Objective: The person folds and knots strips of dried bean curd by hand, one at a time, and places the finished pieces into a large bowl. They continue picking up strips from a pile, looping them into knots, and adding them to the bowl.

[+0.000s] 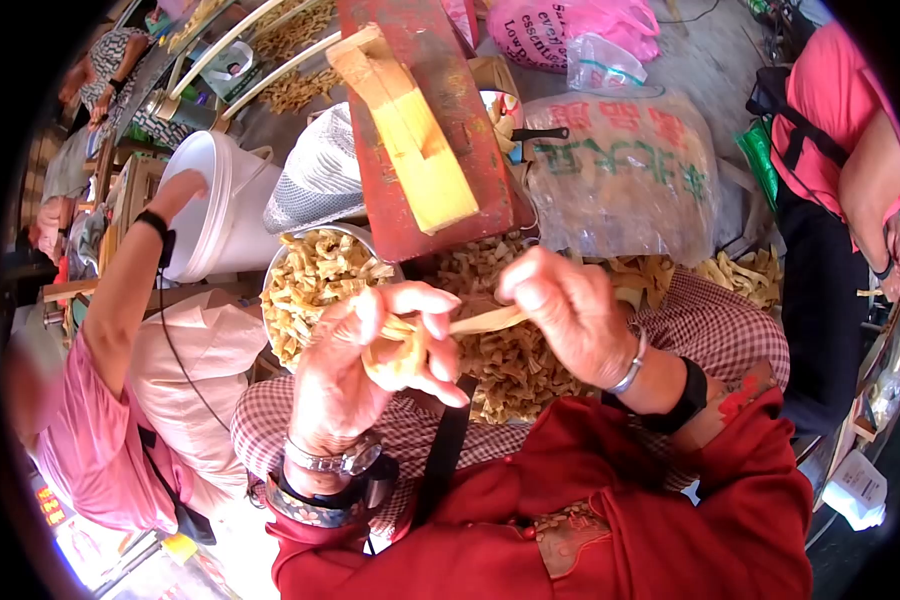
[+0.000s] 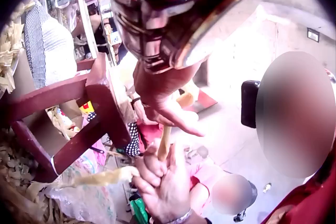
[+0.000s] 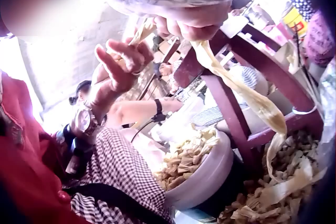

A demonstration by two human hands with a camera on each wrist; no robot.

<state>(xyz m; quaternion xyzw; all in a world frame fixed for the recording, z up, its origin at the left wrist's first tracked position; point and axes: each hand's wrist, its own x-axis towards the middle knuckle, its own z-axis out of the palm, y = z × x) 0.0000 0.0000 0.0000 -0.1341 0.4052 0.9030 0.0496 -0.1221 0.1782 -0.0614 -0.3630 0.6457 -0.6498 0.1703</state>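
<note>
Both hands hold one long pale yellow strip (image 1: 488, 320), stretched between them over the lap. My left hand (image 1: 355, 365) has the strip looped about its fingers, the last ones spread. With curled fingers my right hand (image 1: 575, 320) grips the strip's other side. From the right hand a long tail of the strip (image 3: 241, 90) hangs down in the right wrist view. Below and to the left stands a tub (image 3: 221, 163) filled with small folded pieces (image 1: 320, 285). Under the hands lies a heap of browner pieces (image 1: 520, 375).
A red bench (image 1: 485, 130) bearing a yellow wooden block (image 1: 410, 140) stands just ahead. A white bucket (image 1: 235, 200) is at left, with another person's hand (image 1: 182, 188) at its rim. A large plastic sack (image 1: 620, 180) lies ahead right. Another person (image 1: 850, 160) sits at right.
</note>
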